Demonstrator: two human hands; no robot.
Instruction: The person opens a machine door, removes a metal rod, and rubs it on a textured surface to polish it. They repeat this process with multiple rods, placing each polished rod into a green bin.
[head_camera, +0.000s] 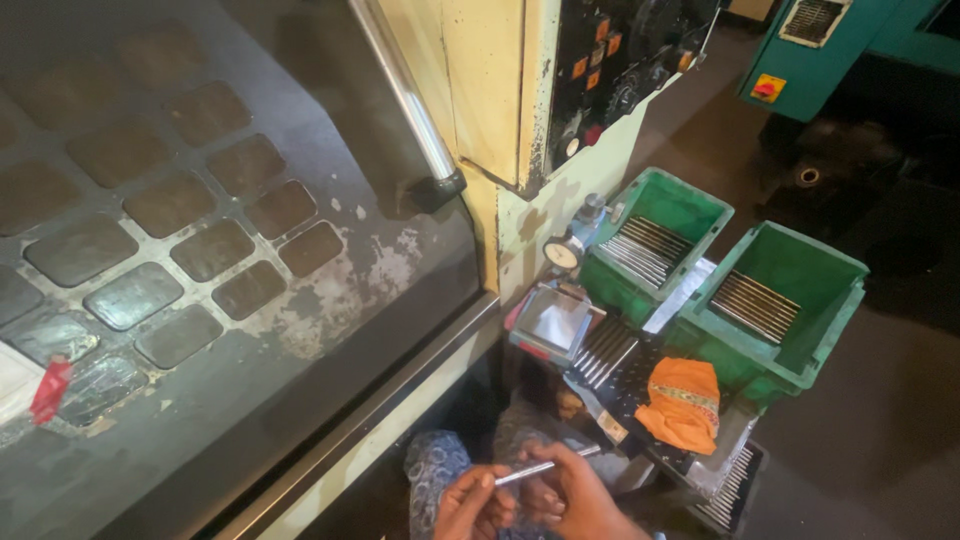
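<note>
You are gripping a thin, silvery metal rod (545, 466) low in view, left hand (470, 503) pinching its near end, right hand (572, 493) fingers curling around its middle. Its long axis is running left-to-right, far tip rising rightward. Many like rods are lying in two green plastic bins (800, 265), so sorting appears well underway.

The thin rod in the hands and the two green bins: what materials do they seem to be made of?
The thin rod, held by both hands, looks like bare polished metal: silvery with a bright glint. The two green bins look like moulded plastic: uniform matte colour, thick rims.
</note>
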